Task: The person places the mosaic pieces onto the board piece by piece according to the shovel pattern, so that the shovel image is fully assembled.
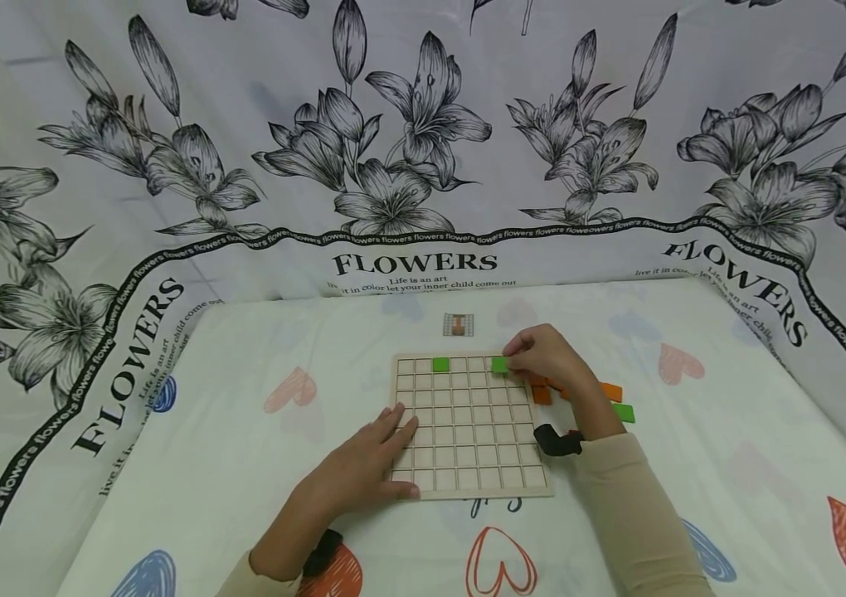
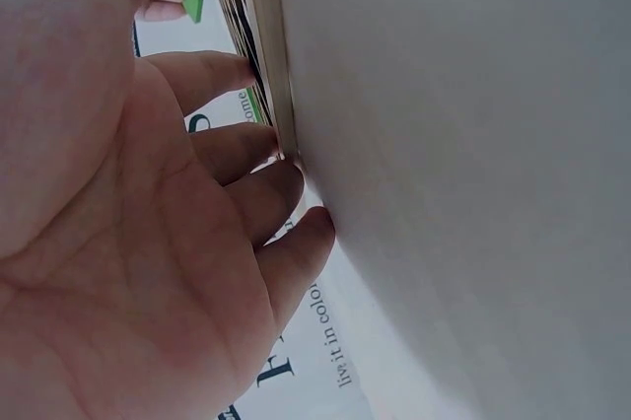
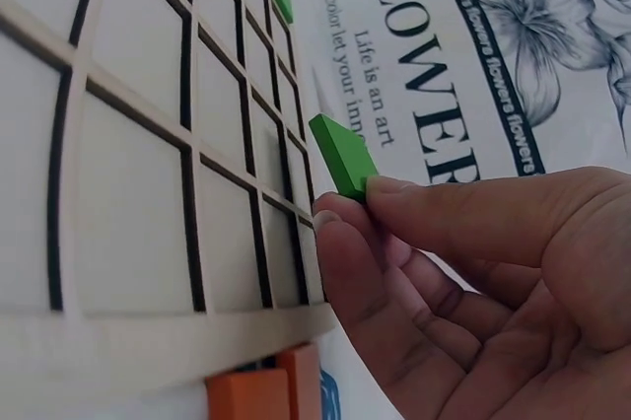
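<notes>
My right hand (image 1: 548, 358) is pinching a green square tile (image 3: 340, 156) above a pale wooden grid board (image 1: 484, 412), far row; my spread left hand (image 1: 358, 461) is bracing its edge; I'd be levelling the tile.

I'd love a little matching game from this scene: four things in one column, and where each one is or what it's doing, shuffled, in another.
1. left hand
2. right hand
3. orange tiles
4. small patterned card

A. right of the grid board
B. touching the grid board's left edge
C. beyond the grid board's far edge
D. pinching a green tile

Pairs: 1-B, 2-D, 3-A, 4-C
</notes>
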{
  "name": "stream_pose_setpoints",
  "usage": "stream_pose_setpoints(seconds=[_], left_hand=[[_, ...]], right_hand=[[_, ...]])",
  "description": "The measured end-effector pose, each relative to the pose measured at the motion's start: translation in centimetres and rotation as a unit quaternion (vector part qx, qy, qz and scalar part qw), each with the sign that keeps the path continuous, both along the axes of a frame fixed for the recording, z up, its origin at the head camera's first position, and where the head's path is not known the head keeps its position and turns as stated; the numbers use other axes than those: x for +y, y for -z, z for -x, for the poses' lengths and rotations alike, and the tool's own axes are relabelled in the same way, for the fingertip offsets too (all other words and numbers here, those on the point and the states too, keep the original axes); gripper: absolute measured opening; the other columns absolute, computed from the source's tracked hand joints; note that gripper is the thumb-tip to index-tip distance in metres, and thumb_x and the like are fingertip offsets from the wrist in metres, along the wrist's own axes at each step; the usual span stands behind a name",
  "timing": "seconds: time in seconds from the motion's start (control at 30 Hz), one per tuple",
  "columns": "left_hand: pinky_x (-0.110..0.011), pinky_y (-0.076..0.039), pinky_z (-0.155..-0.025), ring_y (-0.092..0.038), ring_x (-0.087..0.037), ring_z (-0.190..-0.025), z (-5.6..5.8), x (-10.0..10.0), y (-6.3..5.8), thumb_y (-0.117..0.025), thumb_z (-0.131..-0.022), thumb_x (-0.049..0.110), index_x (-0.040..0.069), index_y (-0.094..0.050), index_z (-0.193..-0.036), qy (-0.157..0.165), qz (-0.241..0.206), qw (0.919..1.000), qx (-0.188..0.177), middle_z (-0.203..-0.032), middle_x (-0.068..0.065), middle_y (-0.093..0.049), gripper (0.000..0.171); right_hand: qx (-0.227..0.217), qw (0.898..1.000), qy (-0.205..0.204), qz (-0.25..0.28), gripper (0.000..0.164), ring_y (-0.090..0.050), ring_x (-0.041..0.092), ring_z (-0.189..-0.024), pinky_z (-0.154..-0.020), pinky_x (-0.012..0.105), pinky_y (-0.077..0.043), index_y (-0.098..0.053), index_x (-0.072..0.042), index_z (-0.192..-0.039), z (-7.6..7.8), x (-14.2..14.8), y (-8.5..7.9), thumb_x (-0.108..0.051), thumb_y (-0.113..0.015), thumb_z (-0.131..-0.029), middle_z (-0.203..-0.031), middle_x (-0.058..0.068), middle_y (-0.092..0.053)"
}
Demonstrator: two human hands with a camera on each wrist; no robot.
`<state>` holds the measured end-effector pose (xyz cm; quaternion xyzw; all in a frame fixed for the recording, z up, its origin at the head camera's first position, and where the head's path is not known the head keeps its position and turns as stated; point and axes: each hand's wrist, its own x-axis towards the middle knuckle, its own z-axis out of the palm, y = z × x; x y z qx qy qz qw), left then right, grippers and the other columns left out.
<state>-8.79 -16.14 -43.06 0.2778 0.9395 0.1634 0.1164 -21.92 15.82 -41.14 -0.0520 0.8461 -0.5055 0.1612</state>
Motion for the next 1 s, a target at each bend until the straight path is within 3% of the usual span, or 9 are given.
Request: stream_pose_setpoints(seconds=[0.23, 1.0], left_hand=[[-0.051, -0.029, -0.115, -0.023, -0.035, -0.148, 0.0, 0.1, -0.1, -0.074, -0.084, 0.054, 0.008, -0.035, -0.157, 0.001, -0.004, 1.0000, 0.002, -0.162, -0.018, -0.024, 0.094], [-0.050, -0.029, -0.115, -0.023, -0.035, -0.149, -0.1, 0.2, -0.3, -0.075, -0.083, 0.054, 0.008, -0.035, -0.156, -0.008, 0.002, 0.9999, -0.008, -0.163, -0.017, -0.024, 0.095]], right_hand=[[-0.018, 1.000, 0.023, 0.001, 0.011, -0.070, 0.025, -0.073, -0.070, 0.036, -0.060, -0.069, 0.007, -0.100, 0.6, -0.9, 0.5, 0.000, -0.069, -0.092, -0.091, 0.016, -0.069], [-0.027, 0.999, 0.029, -0.006, 0.010, -0.071, 0.021, -0.074, -0.070, 0.033, -0.060, -0.072, 0.004, -0.098, 2.0, -3.6, 1.0, 0.000, -0.073, -0.089, -0.097, 0.015, -0.069]])
